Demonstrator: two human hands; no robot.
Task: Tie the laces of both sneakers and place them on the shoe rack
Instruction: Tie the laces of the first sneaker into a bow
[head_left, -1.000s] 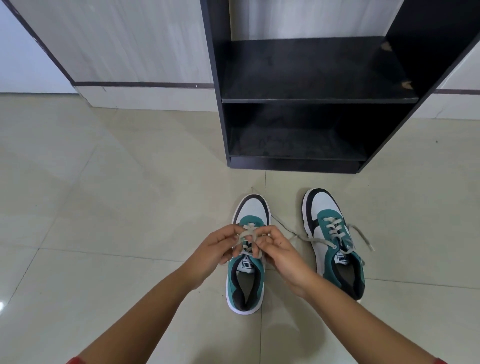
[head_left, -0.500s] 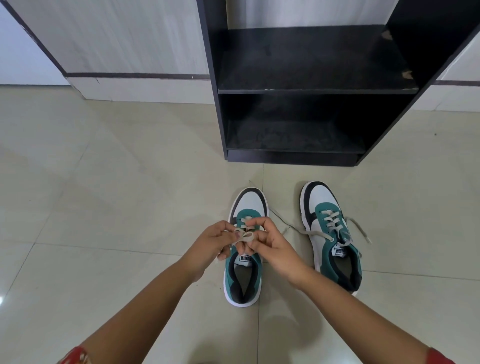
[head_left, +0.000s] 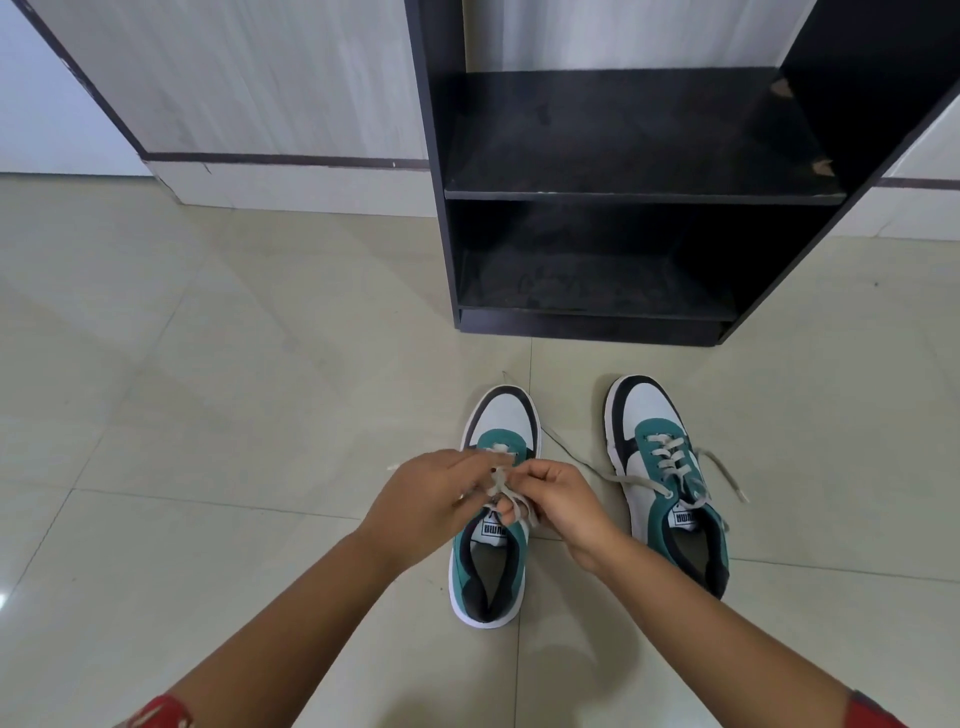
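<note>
Fingers (head_left: 511, 512) of the right hand (head_left: 561, 501) are curled in and pinched on the grey laces (head_left: 501, 486) of the left sneaker (head_left: 493, 519), right over the tongue. The left hand (head_left: 431, 493) is pressed up against it from the other side, its fingers bent and closed on the same laces, so the two hands are basically touching above the shoe. How the knot itself sits can't be told, it's mostly hidden by knuckles. That sneaker is stood flat on the floor (head_left: 208, 467), toe pointed at the rack (head_left: 623, 197), teal and white with a black heel.

The right sneaker (head_left: 670, 478) is parked just beside it, same way round, and its laces (head_left: 722, 473) are left loose, one end trailed out on the tile toward the other shoe, the other flopped off to the right. The rack is set a little beyond the toes, dark, two shelves seen. Red sleeves (head_left: 161, 714) are just caught at the bottom corners.
</note>
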